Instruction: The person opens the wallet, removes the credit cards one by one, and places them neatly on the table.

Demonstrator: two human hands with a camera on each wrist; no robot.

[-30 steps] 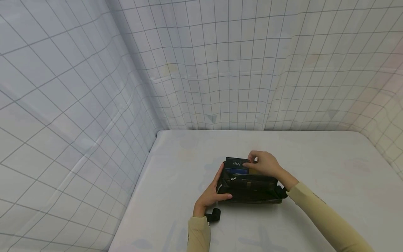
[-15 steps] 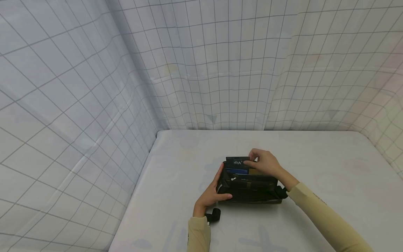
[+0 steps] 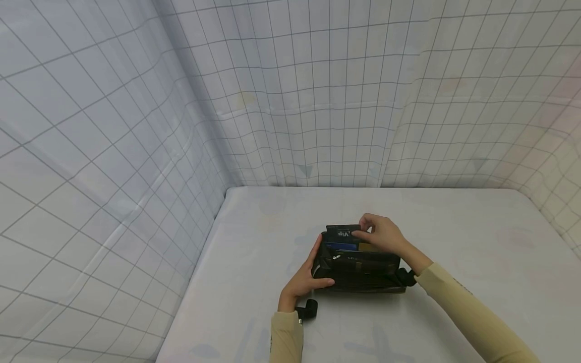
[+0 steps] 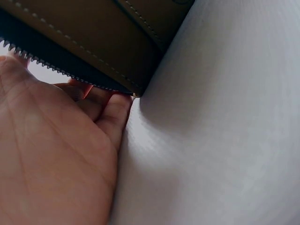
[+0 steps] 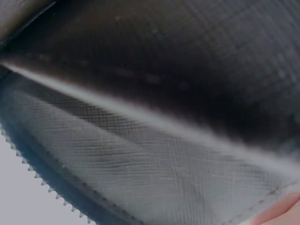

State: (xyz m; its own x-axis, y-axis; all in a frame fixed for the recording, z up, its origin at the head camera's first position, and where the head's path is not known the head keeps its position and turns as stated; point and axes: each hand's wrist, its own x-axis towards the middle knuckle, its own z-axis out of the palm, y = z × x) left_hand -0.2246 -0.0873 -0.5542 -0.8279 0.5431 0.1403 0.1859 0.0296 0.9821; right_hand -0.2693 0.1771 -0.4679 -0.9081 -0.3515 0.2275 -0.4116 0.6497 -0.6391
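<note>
White sheets with a dark grid (image 3: 295, 91) rise behind and beside a white table (image 3: 254, 242). Beige sleeves (image 3: 472, 312) cover both forearms. A dark wallet (image 3: 360, 282) stands spread open on the table, between the hands; the left wrist view shows its brown outer side and a toothed zipper (image 4: 50, 67). The left hand (image 3: 301, 280) grips the wallet's left end, thumb along the near side. The right hand (image 3: 382, 234) pinches a black card (image 3: 341, 232) marked "Vip" at its right edge. Just nearer, a blue card (image 3: 341, 247) and a gold-brown card (image 3: 365, 247) sit side by side.
</note>
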